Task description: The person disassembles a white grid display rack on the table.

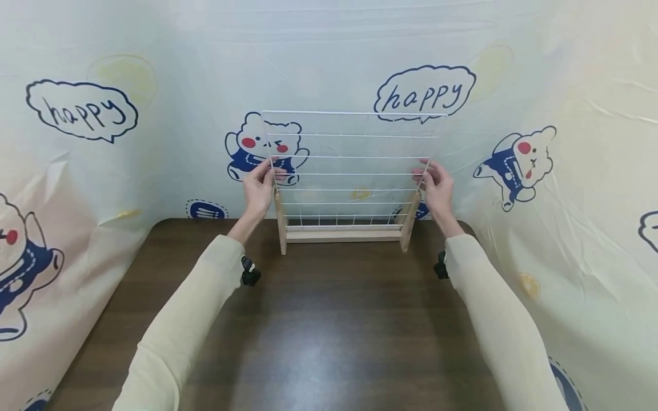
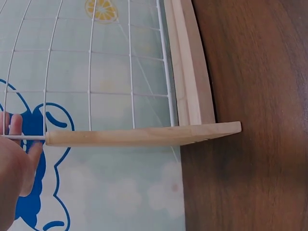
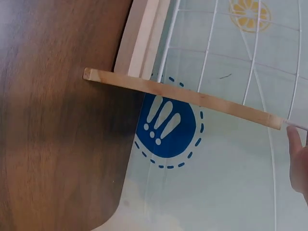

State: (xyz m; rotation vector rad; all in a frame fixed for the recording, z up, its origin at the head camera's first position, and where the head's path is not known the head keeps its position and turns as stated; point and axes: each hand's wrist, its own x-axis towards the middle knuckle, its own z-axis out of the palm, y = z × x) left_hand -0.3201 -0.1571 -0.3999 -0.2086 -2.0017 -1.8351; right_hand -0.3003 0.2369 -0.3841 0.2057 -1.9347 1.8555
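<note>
A white wire grid (image 1: pixel 349 174) rises from a wooden stand (image 1: pixel 343 234) near the far edge of the table, with a wooden post on each side. My left hand (image 1: pixel 259 185) pinches the grid's left side wire just above the left post (image 1: pixel 280 220). On the other side, my right hand (image 1: pixel 437 185) holds the right side wire above the right post (image 1: pixel 409 222). In the left wrist view, the thumb and fingers lie around the wire beside the post's end. Only part of my right hand (image 3: pixel 299 168) shows in the right wrist view, at the edge.
The stand's feet are on a dark brown wooden table (image 1: pixel 319 325). A pale cloth (image 1: pixel 329 68) printed with bears and "happy" bubbles hangs close behind the grid and along both sides. A small black device (image 1: pixel 250 272) sits at each wrist.
</note>
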